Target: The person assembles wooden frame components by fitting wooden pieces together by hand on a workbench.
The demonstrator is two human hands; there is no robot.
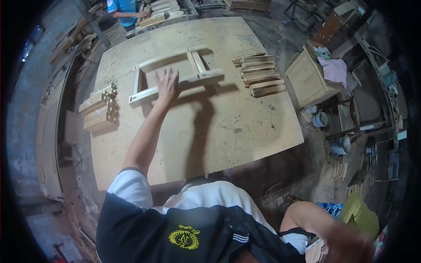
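A pale wooden frame lies on the large work table, with two long rails and crosspieces near both ends. My left hand is over the frame's near rail, its fingers spread and holding nothing; whether it touches the wood is unclear. Down at the lower right, beside my body and away from the table, my right hand is smeared by motion, and its fingers cannot be made out. A pale piece of wood shows close to that arm.
Stacked wooden pieces sit at the table's left edge, and a row of short slats at its right. A wooden cabinet with a pink cloth stands beyond. Another person is at the far left. Buckets stand right.
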